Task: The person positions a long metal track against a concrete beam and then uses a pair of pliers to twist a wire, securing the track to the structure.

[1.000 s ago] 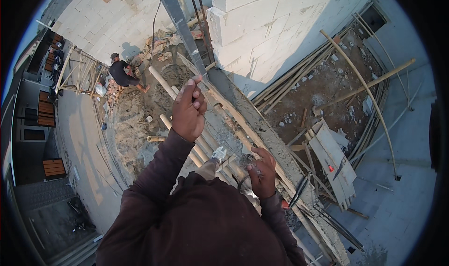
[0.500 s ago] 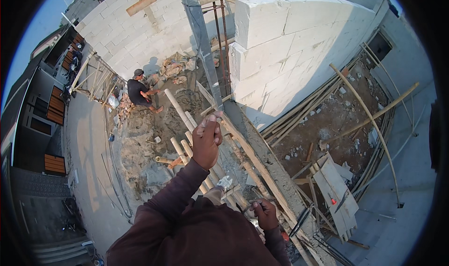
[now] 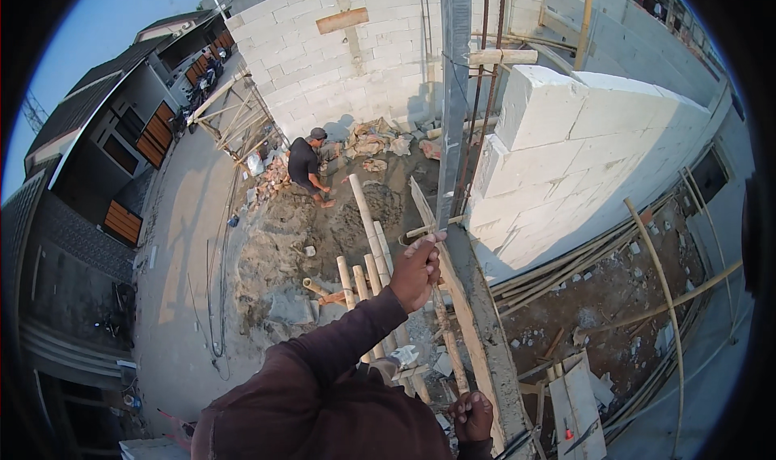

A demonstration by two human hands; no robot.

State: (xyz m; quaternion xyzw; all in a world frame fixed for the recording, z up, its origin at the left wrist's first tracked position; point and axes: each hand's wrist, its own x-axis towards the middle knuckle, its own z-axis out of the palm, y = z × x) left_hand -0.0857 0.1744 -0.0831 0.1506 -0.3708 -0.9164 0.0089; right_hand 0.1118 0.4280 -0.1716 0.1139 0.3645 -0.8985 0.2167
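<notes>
My left hand (image 3: pixel 416 274) reaches forward over the top of the wall, its thumb and fingers pinched together near the foot of an upright grey metal post (image 3: pixel 454 96). Whatever lies between those fingertips is too small to make out. Close to my body, my right hand (image 3: pixel 472 416) is curled closed above the wooden plank; its contents are hidden. A long wooden plank (image 3: pixel 469 322) runs along the side of the narrow concrete beam (image 3: pixel 487 318) below both hands. Beside my left forearm, several bamboo poles (image 3: pixel 361 282) slope upward.
A white block wall (image 3: pixel 566 153) rises ahead on the right. Below left, a co-worker in black (image 3: pixel 303 165) bends over wet mortar (image 3: pixel 372 209). Rusty rebar (image 3: pixel 482 80) stands behind the post. Loose boards (image 3: pixel 578 407) and crossing bamboo (image 3: pixel 659 298) lie at the lower right.
My view has tilted up and turned left, so the scene sits further right and lower. My left hand stays near the post's foot. My right hand has curled tighter; the co-worker's posture has changed.
</notes>
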